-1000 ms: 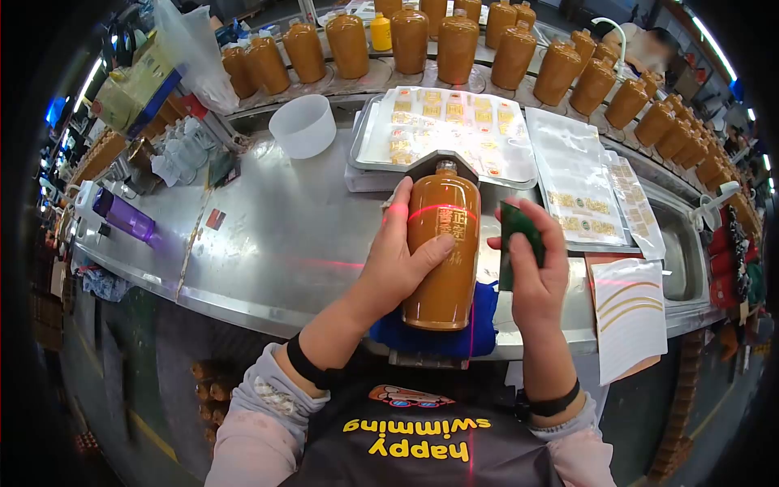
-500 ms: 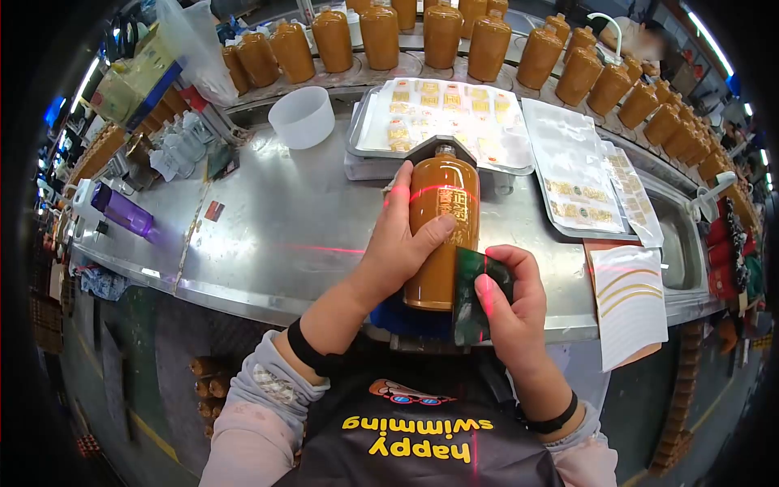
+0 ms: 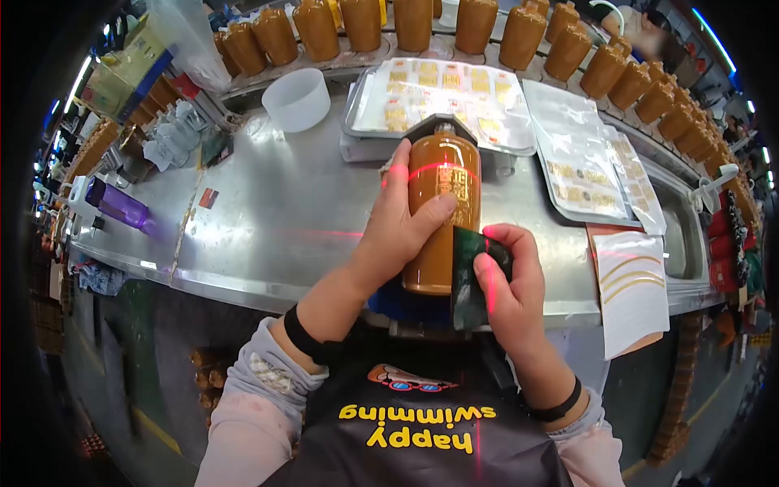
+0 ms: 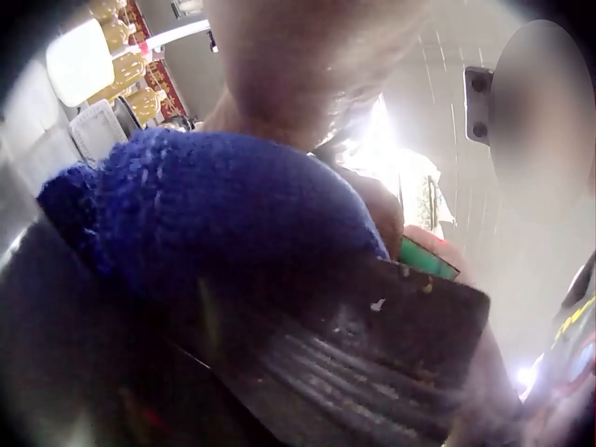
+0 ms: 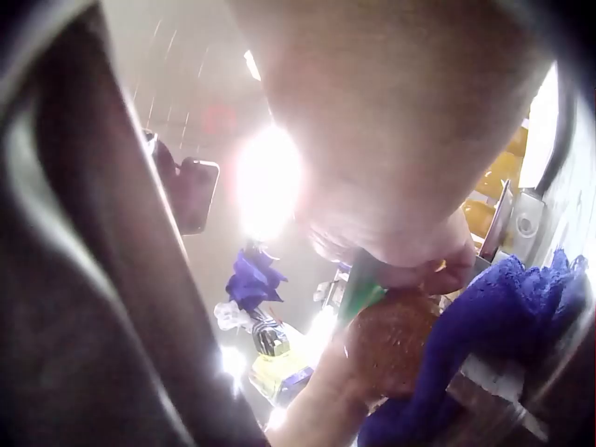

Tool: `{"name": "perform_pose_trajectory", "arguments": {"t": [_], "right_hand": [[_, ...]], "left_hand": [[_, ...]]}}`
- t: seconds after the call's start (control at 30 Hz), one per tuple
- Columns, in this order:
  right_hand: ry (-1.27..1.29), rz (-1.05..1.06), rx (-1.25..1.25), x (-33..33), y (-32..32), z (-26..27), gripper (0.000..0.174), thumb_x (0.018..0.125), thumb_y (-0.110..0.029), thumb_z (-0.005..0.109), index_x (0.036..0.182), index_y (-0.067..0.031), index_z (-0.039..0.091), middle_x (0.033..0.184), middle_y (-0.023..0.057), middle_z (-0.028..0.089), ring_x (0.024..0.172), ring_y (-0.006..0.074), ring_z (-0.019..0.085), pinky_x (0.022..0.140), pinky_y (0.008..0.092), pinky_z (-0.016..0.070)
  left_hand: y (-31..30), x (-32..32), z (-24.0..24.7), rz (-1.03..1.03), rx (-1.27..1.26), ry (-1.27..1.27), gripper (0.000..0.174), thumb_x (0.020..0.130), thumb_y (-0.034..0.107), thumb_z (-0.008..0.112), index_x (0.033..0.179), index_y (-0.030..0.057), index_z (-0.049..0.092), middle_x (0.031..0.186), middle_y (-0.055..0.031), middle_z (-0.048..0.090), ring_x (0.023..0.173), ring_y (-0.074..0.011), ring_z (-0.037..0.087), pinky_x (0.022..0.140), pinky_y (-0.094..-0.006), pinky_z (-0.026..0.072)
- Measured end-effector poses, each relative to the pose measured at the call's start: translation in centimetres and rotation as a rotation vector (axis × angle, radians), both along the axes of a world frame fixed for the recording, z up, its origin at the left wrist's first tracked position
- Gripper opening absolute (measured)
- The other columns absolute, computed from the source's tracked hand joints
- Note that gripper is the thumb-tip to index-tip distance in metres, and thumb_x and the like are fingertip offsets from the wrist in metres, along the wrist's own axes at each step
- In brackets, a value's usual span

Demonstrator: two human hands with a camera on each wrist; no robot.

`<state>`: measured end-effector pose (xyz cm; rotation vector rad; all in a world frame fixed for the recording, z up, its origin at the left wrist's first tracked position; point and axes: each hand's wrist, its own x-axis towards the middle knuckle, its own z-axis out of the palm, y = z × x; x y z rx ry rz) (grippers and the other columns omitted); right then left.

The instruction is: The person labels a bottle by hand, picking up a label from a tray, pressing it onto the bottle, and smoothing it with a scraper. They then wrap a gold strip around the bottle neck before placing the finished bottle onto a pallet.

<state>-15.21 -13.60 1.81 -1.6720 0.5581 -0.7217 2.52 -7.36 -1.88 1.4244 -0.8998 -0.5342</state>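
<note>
A glossy brown bottle point(image 3: 430, 260) with gold lettering lies with its neck away from me, against a dark angled holder point(image 3: 464, 128). My left hand point(image 3: 398, 215) grips its left side, thumb across the front beside the lettering. My right hand point(image 3: 518, 280) pinches a dark green flat scraper point(image 3: 467, 284) between thumb and fingers, its edge against the bottle's lower right side. Beneath the bottle is a blue cloth point(image 3: 388, 300), which shows as a knitted pad point(image 4: 233, 205) in the left wrist view. A strip of the green scraper point(image 5: 361, 296) shows in the right wrist view.
Trays of gold decal sheets point(image 3: 495, 85) lie beyond the bottle and a second tray point(image 3: 568, 154) to the right. A white tub point(image 3: 296, 101) stands at back left, a purple bottle point(image 3: 122, 204) farther left. Brown bottles point(image 3: 414, 28) line a curved conveyor behind; a sink point(image 3: 682, 243) is at right.
My right hand has brought the green scraper from beside the bottle down and left onto its lower right side. My left hand keeps its grip. The bottles on the conveyor have moved left.
</note>
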Motion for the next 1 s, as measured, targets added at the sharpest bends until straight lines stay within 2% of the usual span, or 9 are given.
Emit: {"name": "perform_pose_trajectory", "arguments": {"t": [0.37,0.57,0.63,0.77,0.8,1.0], "right_hand": [[-0.026,0.010,0.075,0.1,0.2,-0.3,0.027,0.094,-0.001,0.055,0.120,-0.0010,0.048,0.085,0.0021,0.057,0.070,0.0056,0.051,0.064,0.0224,0.0441],[-0.024,0.013,0.134,-0.2,-0.1,-0.8,0.027,0.093,0.000,0.057,0.119,-0.0015,0.051,0.098,0.0033,0.058,0.083,0.0053,0.052,0.073,0.0212,0.0447],[-0.107,0.026,0.103,-0.4,-0.7,-0.5,0.029,0.093,0.000,0.058,0.121,-0.0013,0.052,0.103,0.0023,0.058,0.087,0.0051,0.053,0.077,0.0207,0.0449],[-0.168,-0.010,0.199,-0.3,-2.2,-0.1,0.033,0.093,0.001,0.058,0.125,-0.0012,0.054,0.109,0.0010,0.059,0.092,0.0054,0.054,0.082,0.0204,0.0452],[-0.152,-0.010,0.211,-0.2,-2.6,-0.6,0.038,0.092,0.000,0.059,0.129,-0.0009,0.052,0.110,0.0031,0.059,0.095,0.0060,0.054,0.083,0.0211,0.0457],[-0.147,-0.021,0.281,0.0,-3.6,-0.7,0.038,0.091,-0.003,0.062,0.127,0.0004,0.051,0.107,0.0051,0.061,0.092,0.0073,0.057,0.083,0.0227,0.0471]], "left_hand": [[0.0,-0.2,0.4,0.010,0.002,0.026,0.097,0.088,0.039,0.067,0.149,-0.0136,0.014,0.143,-0.0314,0.038,0.134,-0.0360,0.041,0.111,-0.0388,0.0322],[0.1,0.0,0.9,0.001,0.010,0.016,0.098,0.086,0.037,0.069,0.149,-0.0131,0.014,0.142,-0.0314,0.038,0.134,-0.0365,0.041,0.112,-0.0398,0.0317],[0.4,-0.1,0.9,-0.017,-0.014,0.018,0.098,0.086,0.036,0.070,0.149,-0.0128,0.014,0.142,-0.0317,0.036,0.134,-0.0373,0.039,0.112,-0.0405,0.0313],[0.6,-0.5,1.8,0.027,0.129,-0.213,0.098,0.085,0.033,0.071,0.150,-0.0112,0.012,0.144,-0.0330,0.033,0.137,-0.0390,0.035,0.114,-0.0423,0.0294],[0.4,-0.3,2.0,0.018,0.115,-0.175,0.099,0.084,0.033,0.072,0.150,-0.0110,0.012,0.145,-0.0330,0.033,0.137,-0.0390,0.036,0.114,-0.0428,0.0297],[-0.7,0.2,2.7,0.000,0.095,0.047,0.097,0.082,0.033,0.073,0.147,-0.0135,0.018,0.142,-0.0320,0.037,0.134,-0.0368,0.041,0.112,-0.0409,0.0335]]}}
